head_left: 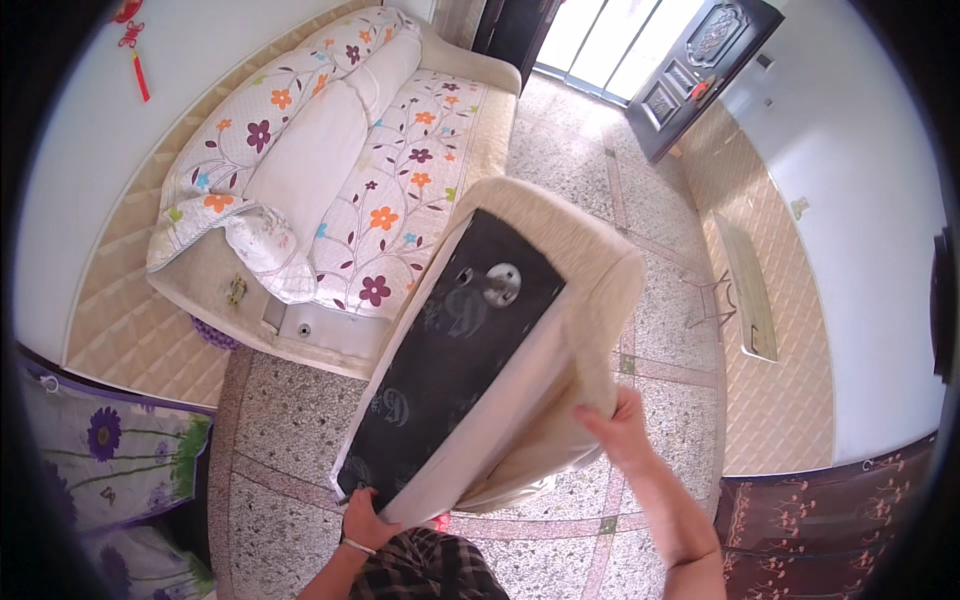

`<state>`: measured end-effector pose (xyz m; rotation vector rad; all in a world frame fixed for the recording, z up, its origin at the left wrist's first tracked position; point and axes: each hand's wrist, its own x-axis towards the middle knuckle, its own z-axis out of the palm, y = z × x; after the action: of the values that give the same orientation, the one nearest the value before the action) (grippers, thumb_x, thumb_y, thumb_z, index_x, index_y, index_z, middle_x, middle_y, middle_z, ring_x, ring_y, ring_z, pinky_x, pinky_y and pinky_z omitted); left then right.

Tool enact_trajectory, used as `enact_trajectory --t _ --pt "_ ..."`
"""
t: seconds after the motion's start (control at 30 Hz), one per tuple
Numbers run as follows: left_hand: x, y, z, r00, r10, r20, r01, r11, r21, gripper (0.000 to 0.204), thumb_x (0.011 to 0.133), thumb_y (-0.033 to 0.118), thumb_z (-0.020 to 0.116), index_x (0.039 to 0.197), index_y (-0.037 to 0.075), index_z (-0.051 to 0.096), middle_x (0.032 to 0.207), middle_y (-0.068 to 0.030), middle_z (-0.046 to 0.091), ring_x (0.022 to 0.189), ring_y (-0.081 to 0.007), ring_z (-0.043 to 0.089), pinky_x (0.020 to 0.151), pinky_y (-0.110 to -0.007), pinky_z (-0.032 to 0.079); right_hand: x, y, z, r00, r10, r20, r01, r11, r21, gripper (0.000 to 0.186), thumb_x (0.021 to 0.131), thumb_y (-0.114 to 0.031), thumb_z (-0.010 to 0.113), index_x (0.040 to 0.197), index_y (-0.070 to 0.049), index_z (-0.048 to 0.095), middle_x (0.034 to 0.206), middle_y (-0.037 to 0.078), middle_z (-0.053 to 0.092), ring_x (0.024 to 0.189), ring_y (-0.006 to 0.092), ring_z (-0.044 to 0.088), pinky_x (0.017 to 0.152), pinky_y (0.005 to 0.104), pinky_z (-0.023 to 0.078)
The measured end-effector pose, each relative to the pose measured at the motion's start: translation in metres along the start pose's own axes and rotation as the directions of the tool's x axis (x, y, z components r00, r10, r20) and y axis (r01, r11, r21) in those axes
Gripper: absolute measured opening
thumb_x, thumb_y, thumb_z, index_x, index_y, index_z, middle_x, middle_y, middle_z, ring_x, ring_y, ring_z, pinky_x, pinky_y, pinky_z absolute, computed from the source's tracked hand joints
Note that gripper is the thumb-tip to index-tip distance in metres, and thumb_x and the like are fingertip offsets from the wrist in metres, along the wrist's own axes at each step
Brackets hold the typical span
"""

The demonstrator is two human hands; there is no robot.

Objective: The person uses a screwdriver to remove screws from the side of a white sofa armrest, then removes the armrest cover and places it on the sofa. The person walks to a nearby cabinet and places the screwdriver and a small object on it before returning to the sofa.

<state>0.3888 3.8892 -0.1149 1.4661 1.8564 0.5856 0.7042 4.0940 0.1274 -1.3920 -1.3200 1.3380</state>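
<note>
A large beige upholstered sofa section (592,240), possibly an armrest, is tilted up in front of me. One face is a black fabric panel (450,320), with a round metal bracket (502,284) near its far end. My left hand (368,522) is closed on the section's near lower corner, beside the black panel. On the right side, my right hand (620,432) grips the section's edge, its thumb on the beige cloth. The far side of the section is hidden.
At the left stands a beige sofa (260,335) with a flowered cover (400,190); a metal fitting (304,330) shows on its uncovered near end. Speckled stone floor (660,420) surrounds me. A folding table (748,285) leans at the right wall. The dark door (690,75) stands open.
</note>
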Motion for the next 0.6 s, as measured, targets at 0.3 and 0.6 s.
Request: enact_trajectory --t 0.3,0.6 --pt "-0.06 -0.059 0.042 0.958 -0.219 0.187 0.217 0.976 0.029 0.073 0.058 0.021 0.078 0.119 0.0 0.044 0.113 -0.0214 0.055 0.109 -0.0353 0.053 0.091 -0.041 0.044 -0.112 0.014 0.036 0.922 0.055 0.384 0.006 0.988 -0.155 0.015 0.077 -0.009 0.066 0.069 0.0 0.056 0.059 -0.001 0.054 0.057 0.004 0.05 0.051 0.0238 0.041" --pt "0.01 -0.068 -0.002 0.932 -0.351 -0.095 0.256 0.82 -0.511 0.019 0.084 0.014 0.058 0.101 0.006 0.058 0.089 -0.0102 0.064 0.078 -0.0214 0.062 0.067 -0.032 0.05 -0.192 0.059 0.084 0.855 0.098 0.509 0.037 0.968 -0.249 0.018 0.073 -0.011 0.067 0.068 -0.001 0.053 0.059 0.01 0.054 0.054 0.021 0.056 0.051 0.0332 0.043"
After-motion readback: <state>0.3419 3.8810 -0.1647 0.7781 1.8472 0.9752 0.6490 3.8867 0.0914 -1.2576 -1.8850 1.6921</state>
